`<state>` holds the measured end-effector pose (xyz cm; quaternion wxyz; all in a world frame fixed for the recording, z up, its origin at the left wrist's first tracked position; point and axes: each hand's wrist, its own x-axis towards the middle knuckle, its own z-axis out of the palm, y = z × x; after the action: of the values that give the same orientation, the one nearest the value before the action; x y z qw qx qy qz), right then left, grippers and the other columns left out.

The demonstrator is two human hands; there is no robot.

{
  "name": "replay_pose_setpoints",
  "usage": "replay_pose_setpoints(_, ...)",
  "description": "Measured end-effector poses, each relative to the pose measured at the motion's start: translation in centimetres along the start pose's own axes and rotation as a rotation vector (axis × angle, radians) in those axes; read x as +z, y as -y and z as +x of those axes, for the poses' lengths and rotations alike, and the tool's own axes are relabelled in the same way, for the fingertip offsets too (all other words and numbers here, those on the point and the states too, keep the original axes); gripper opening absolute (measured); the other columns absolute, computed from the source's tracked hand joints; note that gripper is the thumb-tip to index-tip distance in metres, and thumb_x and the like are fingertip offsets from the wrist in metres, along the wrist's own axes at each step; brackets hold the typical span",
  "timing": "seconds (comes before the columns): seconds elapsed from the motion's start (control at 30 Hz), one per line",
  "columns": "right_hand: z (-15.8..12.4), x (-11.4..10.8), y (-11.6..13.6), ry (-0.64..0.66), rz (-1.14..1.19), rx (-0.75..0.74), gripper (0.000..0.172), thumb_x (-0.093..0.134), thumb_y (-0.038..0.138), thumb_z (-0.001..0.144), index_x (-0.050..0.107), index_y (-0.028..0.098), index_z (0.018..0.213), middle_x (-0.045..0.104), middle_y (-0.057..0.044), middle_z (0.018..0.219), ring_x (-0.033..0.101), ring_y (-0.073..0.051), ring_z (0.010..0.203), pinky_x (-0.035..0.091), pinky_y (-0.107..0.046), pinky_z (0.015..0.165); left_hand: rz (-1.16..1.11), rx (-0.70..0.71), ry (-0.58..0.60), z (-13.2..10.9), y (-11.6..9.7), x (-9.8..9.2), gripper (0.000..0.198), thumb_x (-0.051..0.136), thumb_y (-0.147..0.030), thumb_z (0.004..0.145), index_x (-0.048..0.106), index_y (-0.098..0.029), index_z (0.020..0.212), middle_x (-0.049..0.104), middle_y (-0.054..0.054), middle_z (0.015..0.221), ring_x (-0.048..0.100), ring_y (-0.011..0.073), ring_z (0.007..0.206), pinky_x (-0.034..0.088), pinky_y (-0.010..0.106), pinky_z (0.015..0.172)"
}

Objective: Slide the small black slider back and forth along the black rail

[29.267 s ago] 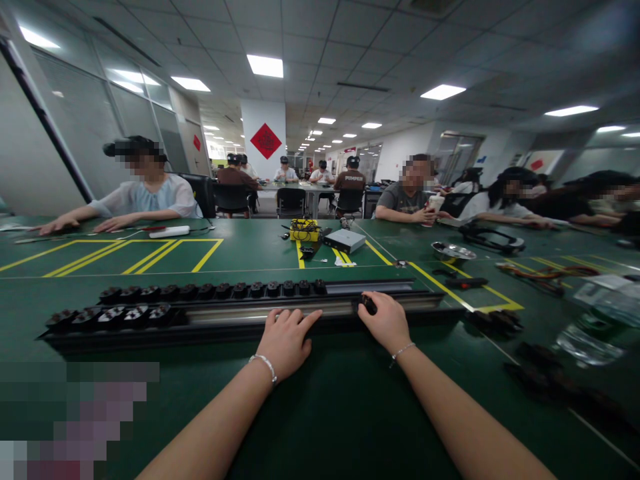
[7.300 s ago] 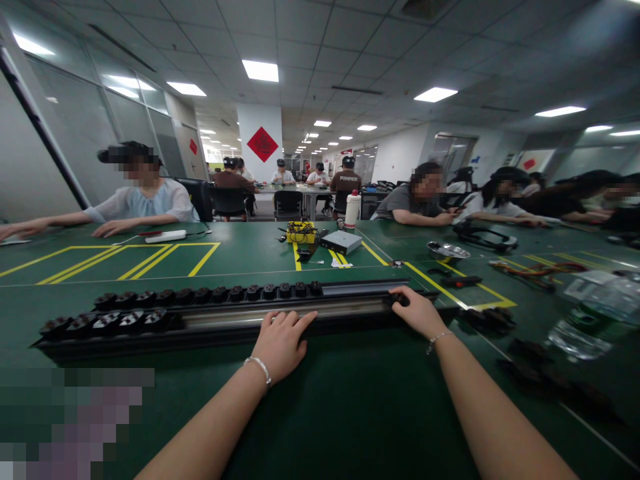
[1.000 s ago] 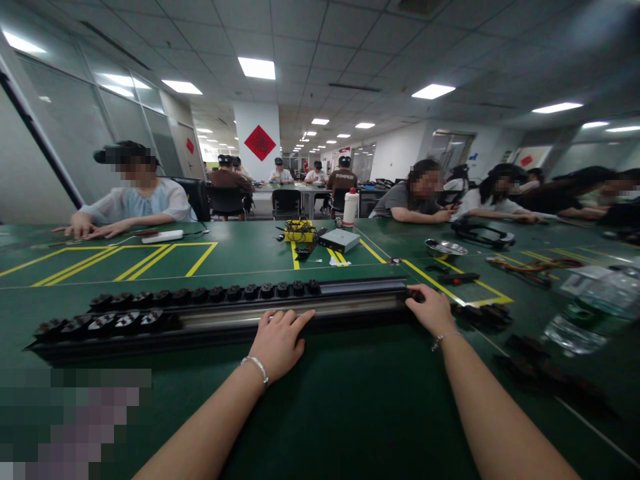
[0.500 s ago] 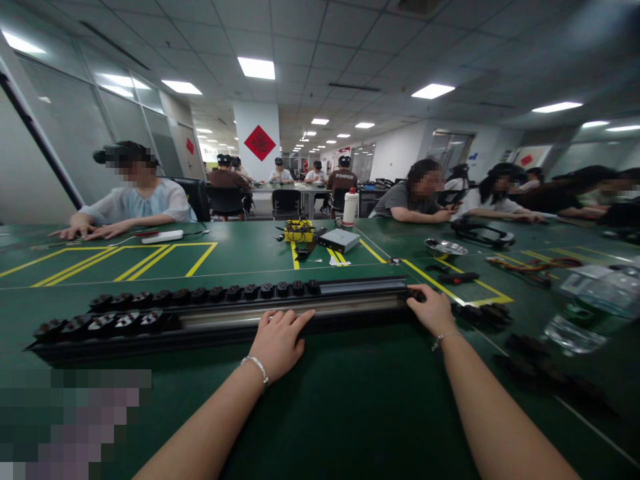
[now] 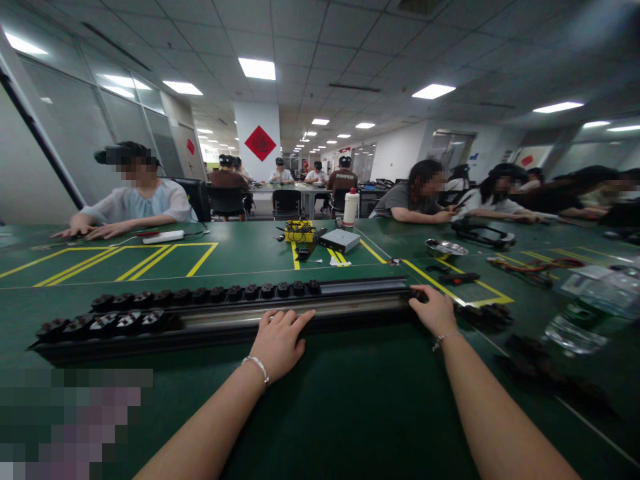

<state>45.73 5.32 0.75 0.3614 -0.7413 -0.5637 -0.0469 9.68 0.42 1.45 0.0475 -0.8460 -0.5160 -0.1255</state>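
Observation:
A long black rail [image 5: 350, 308] with a shiny metal channel lies across the table in front of me. Black socket-like modules [image 5: 153, 319] fill the left part of its front channel, and a row of similar ones [image 5: 250, 291] sits along its back strip. My left hand [image 5: 280, 341] rests on the rail's front edge near the middle, fingers stretched out. At the right end of the rail, my right hand [image 5: 434, 311] pinches a small black module [image 5: 416, 294], mostly hidden by the fingers.
Loose black modules [image 5: 485, 315] lie right of my right hand, near a plastic water bottle [image 5: 583, 313]. Farther back are a metal bowl [image 5: 446, 248], a grey box [image 5: 339, 239] and a yellow box with cables [image 5: 299, 231]. Other people sit around the green table [image 5: 380, 393].
Both hands stay almost in place. The view has shifted very slightly; the rail and its modules look the same.

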Motion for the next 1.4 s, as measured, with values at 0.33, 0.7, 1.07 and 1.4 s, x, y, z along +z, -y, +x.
replay_pose_setpoints(0.33, 0.0, 0.0, -0.1, -0.01, -0.009, -0.016, 0.034, 0.046, 0.031, 0.065, 0.063, 0.021, 0.092, 0.064, -0.005, 0.097, 0.054, -0.023, 0.095, 0.032, -0.044, 0.093, -0.025, 0.008, -0.022, 0.0, 0.1, 0.0, 0.057, 0.048, -0.026, 0.077, 0.035, -0.036, 0.131, 0.057, 0.001, 0.104, 0.049, 0.0206, 0.101, 0.024, 0.042, 0.098)
replay_pose_setpoints(0.7, 0.1, -0.1, -0.5, -0.019, -0.021, 0.006, 0.035, 0.046, 0.032, 0.065, 0.063, 0.021, 0.094, 0.063, -0.006, 0.099, 0.053, -0.024, 0.097, 0.033, -0.045, 0.094, -0.023, 0.014, -0.027, -0.1, 0.1, 0.1, 0.057, 0.048, -0.026, 0.078, 0.034, -0.036, 0.131, 0.056, 0.001, 0.104, 0.049, 0.0206, 0.101, 0.024, 0.042, 0.097)
replay_pose_setpoints(1.07, 0.3, 0.2, -0.9, -0.053, -0.01, 0.005, 0.036, 0.047, 0.032, 0.063, 0.064, 0.021, 0.092, 0.064, -0.005, 0.097, 0.054, -0.024, 0.095, 0.033, -0.045, 0.093, -0.01, 0.017, -0.037, -0.1, 0.2, 0.2, 0.056, 0.048, -0.027, 0.077, 0.034, -0.036, 0.131, 0.057, 0.001, 0.103, 0.049, 0.0207, 0.099, 0.025, 0.042, 0.096)
replay_pose_setpoints(1.4, 0.3, 0.0, -1.0, -0.058, -0.003, 0.017, 0.035, 0.048, 0.033, 0.063, 0.064, 0.021, 0.091, 0.064, -0.005, 0.097, 0.054, -0.024, 0.094, 0.032, -0.045, 0.094, -0.015, 0.022, -0.049, 0.0, 0.2, 0.3, 0.057, 0.049, -0.026, 0.077, 0.035, -0.036, 0.131, 0.057, 0.001, 0.102, 0.05, 0.0206, 0.099, 0.025, 0.042, 0.096)
